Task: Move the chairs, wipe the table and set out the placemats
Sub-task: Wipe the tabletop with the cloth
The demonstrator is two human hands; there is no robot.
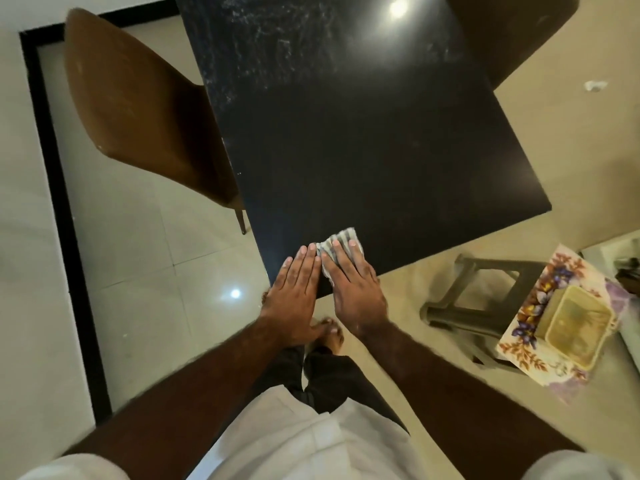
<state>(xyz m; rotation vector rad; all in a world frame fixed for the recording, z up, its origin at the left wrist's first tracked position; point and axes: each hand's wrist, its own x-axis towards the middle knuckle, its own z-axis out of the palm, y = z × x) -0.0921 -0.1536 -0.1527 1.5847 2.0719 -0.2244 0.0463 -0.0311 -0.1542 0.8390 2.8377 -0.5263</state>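
where the black worktop runs away beyond the fingertips, its gloss carries a round lamp glare and pale streaky smears at the far end; nearer the fingers it looks dark and even. the floor is pale glossy tile with a black border strip far out to the left of the fingers.

both hands lie flat, palms down, at the near corner of the worktop. the left hand has its fingers straight and together, resting on the bare surface. the right hand, just beside it and almost touching, presses a folded striped cloth under straight, slightly spread fingers; the cloth shows past the fingertips and between the two hands. both wrists hang off the near edge, forearms running back to a white shirt.

the near edge passes under the knuckles, and the corner sits under the left hand. left of the fingers and further off, a brown chair stands against the worktop's side edge. a second brown chair is at the far right corner. right of the fingers, well apart, a grey stool carries a floral placemat with a yellowish lidded box on it. ahead of the fingers the worktop lies open.
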